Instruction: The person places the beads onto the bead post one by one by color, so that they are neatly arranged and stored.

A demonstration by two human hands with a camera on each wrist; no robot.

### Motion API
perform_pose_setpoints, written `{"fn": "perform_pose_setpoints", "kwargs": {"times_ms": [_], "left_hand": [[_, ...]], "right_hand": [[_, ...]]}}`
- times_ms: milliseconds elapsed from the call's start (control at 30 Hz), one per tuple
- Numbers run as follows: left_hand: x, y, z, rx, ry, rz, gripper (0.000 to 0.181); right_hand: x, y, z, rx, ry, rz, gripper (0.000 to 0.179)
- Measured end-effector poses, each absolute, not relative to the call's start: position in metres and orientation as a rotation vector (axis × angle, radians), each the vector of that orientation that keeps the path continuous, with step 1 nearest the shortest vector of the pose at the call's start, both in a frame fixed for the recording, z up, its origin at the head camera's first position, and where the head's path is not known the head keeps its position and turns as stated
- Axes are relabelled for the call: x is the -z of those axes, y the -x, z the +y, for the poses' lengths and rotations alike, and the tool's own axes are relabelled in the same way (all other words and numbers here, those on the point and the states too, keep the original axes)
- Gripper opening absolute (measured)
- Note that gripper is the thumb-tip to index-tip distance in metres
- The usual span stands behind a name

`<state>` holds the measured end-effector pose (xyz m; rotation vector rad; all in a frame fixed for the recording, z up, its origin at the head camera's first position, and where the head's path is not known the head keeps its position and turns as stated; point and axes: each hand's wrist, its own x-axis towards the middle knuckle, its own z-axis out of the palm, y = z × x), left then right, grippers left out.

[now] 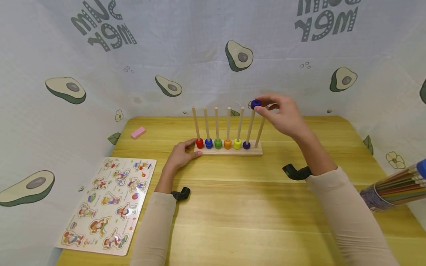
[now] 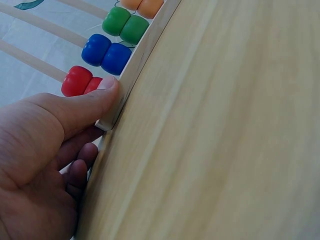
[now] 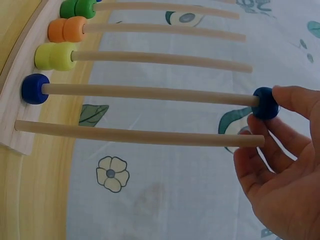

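Observation:
A wooden bead rack (image 1: 229, 152) with a row of upright pegs stands toward the back of the table. Red, blue, green, orange and yellow beads sit in pairs at the foot of their pegs. One dark blue-purple bead (image 1: 246, 145) lies at the foot of the sixth peg; the last peg (image 3: 140, 136) carries none. My right hand (image 1: 283, 114) pinches another dark blue-purple bead (image 3: 266, 103) between thumb and fingers at the top of the sixth peg. At the rack's left end, my left hand (image 1: 181, 155) grips the base, thumb on its front by the red beads (image 2: 77, 81).
A picture puzzle board (image 1: 110, 203) lies at the table's left. Behind it is a pink block (image 1: 138, 132). On the right, a holder with several colored pencils (image 1: 396, 186) leans in. Avocado-print cloth hangs around the back and sides.

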<state>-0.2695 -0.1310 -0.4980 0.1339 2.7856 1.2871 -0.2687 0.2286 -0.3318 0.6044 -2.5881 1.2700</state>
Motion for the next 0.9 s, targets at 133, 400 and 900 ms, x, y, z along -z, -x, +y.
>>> {"fn": "perform_pose_setpoints", "kwargs": {"times_ms": [133,400,900], "left_hand": [[0.4970,0.2692,-0.1315,-1.294,-0.140,2.780,0.070],[0.4971,0.2685,-0.1317,-1.293,-0.145,2.776,0.069],[0.4969,0.2687,-0.1316,-1.275,-0.158,2.787,0.070]], "right_hand": [[0.3324,0.2689,0.2266,-1.254,-0.597,-2.621,0.036],[0.3356,0.2686,0.2273,-1.223,-0.580,-2.672,0.037],[0.3394,0.2678,0.2360,-1.241,-0.608,-2.651,0.042]]}}
